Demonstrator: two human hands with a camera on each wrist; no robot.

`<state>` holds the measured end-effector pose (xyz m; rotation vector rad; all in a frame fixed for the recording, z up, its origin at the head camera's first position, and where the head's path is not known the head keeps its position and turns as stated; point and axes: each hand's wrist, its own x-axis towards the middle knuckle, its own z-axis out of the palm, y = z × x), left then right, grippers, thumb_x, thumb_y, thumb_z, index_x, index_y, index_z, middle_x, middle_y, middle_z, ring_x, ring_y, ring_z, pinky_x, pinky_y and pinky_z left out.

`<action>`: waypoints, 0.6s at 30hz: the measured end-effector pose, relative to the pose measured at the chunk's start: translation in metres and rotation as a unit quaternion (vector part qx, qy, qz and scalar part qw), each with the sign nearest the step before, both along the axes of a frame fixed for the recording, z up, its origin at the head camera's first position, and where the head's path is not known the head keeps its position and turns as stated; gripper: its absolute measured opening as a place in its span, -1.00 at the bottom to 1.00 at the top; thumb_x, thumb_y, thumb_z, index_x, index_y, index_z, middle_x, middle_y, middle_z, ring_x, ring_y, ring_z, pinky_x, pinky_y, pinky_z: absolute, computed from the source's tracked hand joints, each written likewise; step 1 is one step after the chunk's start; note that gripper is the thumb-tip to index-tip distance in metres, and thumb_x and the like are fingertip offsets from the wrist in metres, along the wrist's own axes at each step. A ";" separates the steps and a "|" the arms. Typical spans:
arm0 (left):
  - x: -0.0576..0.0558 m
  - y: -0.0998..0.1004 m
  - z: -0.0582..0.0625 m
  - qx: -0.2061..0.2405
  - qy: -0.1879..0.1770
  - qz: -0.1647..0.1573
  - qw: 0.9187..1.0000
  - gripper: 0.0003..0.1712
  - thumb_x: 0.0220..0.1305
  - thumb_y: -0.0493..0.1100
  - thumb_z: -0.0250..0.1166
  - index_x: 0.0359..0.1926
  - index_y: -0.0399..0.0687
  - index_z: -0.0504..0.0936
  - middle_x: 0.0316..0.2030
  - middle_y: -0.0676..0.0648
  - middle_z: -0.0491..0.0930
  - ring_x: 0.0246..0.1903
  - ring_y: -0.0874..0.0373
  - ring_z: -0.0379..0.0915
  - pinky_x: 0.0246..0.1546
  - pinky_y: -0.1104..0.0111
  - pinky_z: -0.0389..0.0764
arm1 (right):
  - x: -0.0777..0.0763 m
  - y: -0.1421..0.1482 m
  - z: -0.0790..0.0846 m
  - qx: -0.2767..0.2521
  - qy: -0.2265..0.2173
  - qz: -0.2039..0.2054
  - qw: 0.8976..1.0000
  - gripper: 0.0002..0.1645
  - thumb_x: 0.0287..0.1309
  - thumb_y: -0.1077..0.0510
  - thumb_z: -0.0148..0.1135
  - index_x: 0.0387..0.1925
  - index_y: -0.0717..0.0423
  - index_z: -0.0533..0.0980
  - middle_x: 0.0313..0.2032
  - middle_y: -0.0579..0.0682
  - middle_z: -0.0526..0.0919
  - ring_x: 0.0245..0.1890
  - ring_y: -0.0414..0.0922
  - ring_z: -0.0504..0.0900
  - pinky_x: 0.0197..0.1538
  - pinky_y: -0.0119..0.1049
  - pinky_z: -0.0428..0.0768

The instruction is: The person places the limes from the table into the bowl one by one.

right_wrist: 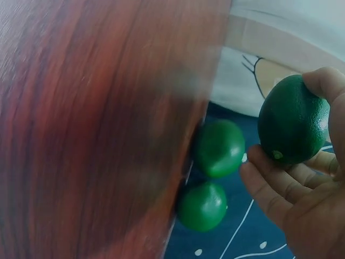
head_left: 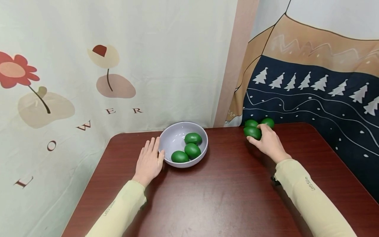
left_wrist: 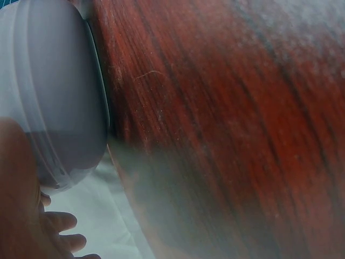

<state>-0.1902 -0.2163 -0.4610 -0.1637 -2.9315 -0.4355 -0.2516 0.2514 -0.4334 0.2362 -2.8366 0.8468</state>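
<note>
My right hand [head_left: 268, 142] pinches a green lime [right_wrist: 294, 120] between thumb and fingers, above the table top in the right wrist view. Two more limes, one [right_wrist: 219, 148] beside the other [right_wrist: 202, 206], lie at the table's back edge just behind that hand. On the left, my left hand [head_left: 148, 162] rests with straight fingers against the side of a pale lavender bowl [head_left: 168, 140]. Inside the bowl, three limes sit toward its right and front: a back one [head_left: 193, 138], a middle one [head_left: 192, 151] and a front one [head_left: 179, 157].
Both hands work over a dark red wood-grain table [head_left: 219, 197]. A pale curtain [head_left: 177, 65] with printed flowers hangs right behind its back edge. At the right, a dark blue cloth [head_left: 319, 102] with printed white trees borders the table.
</note>
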 end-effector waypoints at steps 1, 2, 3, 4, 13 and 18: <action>0.000 0.000 0.000 0.001 0.000 0.000 1.000 -0.27 0.66 0.04 -0.10 0.65 -0.19 0.00 0.59 -0.33 0.05 0.59 -0.29 -0.15 0.52 -0.20 0.05 | 0.000 -0.002 0.001 0.000 0.002 0.001 1.000 -0.27 0.31 -0.07 0.34 0.23 0.38 0.33 0.09 0.37 0.48 -0.06 0.28 0.50 0.03 0.25 0.57; 0.000 0.000 0.000 0.001 0.001 0.000 1.000 -0.27 0.65 0.04 -0.10 0.64 -0.19 0.00 0.59 -0.33 0.05 0.59 -0.29 -0.15 0.52 -0.20 0.06 | 0.000 -0.003 0.001 0.000 0.005 0.002 1.000 -0.26 0.31 -0.07 0.34 0.23 0.38 0.34 0.09 0.37 0.48 -0.05 0.28 0.51 0.03 0.26 0.57; 0.000 0.000 0.000 0.000 0.002 0.000 1.000 -0.27 0.65 0.04 -0.10 0.64 -0.19 0.00 0.58 -0.34 0.06 0.59 -0.29 -0.15 0.52 -0.20 0.06 | 0.000 -0.005 0.002 -0.001 0.008 0.004 1.000 -0.26 0.30 -0.07 0.35 0.23 0.37 0.34 0.09 0.37 0.49 -0.05 0.29 0.51 0.04 0.26 0.57; 0.000 0.000 -0.001 0.000 0.002 0.000 1.000 -0.27 0.65 0.04 -0.10 0.64 -0.19 0.00 0.58 -0.34 0.06 0.59 -0.29 -0.15 0.52 -0.20 0.06 | 0.000 -0.006 0.003 -0.001 0.012 0.005 1.000 -0.26 0.30 -0.08 0.35 0.23 0.37 0.34 0.09 0.37 0.49 -0.05 0.28 0.51 0.04 0.26 0.57; 0.000 0.000 -0.002 -0.001 0.004 0.001 1.000 -0.27 0.65 0.03 -0.10 0.65 -0.18 0.00 0.58 -0.33 0.06 0.59 -0.29 -0.15 0.52 -0.20 0.06 | 0.001 -0.017 0.007 -0.011 0.032 0.017 0.999 -0.29 0.30 -0.07 0.36 0.22 0.35 0.37 0.09 0.35 0.52 -0.05 0.23 0.53 0.02 0.23 0.58; 0.000 0.000 -0.001 -0.001 0.006 0.000 1.000 -0.27 0.65 0.04 -0.11 0.64 -0.19 0.01 0.58 -0.34 0.07 0.59 -0.29 -0.14 0.52 -0.20 0.07 | 0.001 -0.024 0.011 -0.017 0.033 0.023 0.999 -0.30 0.31 -0.06 0.36 0.22 0.36 0.37 0.12 0.36 0.51 -0.02 0.24 0.53 0.05 0.24 0.57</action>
